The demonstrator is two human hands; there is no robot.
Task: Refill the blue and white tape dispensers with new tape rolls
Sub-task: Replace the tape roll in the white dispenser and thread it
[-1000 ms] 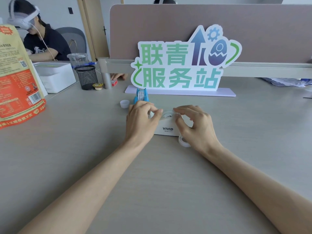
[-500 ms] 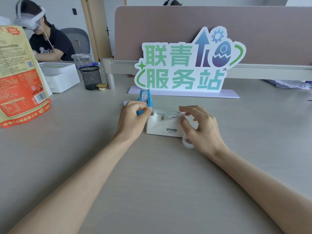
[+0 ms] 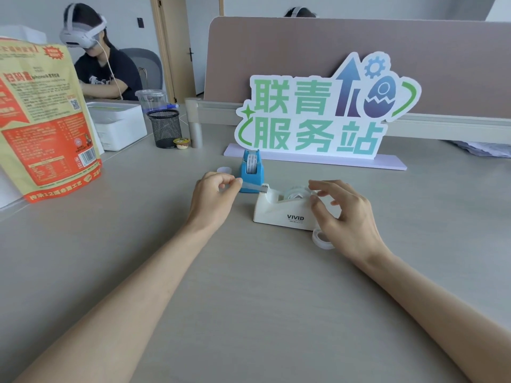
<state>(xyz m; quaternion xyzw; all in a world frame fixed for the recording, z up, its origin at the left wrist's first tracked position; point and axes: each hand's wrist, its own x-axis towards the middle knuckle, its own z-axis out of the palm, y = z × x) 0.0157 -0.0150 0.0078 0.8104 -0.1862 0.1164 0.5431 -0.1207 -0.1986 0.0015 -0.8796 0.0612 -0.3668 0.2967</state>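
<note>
The left hand (image 3: 214,199) pinches the tape end (image 3: 252,186) past the white dispenser (image 3: 282,210), right hand (image 3: 345,214) fingers spread; tearing it off seems next.

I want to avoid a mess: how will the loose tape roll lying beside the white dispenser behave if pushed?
The loose tape roll lies flat on the table, so it will probably slide, not roll. It looks thin and hollow, likely very light. On edge, it would probably roll away.
</note>
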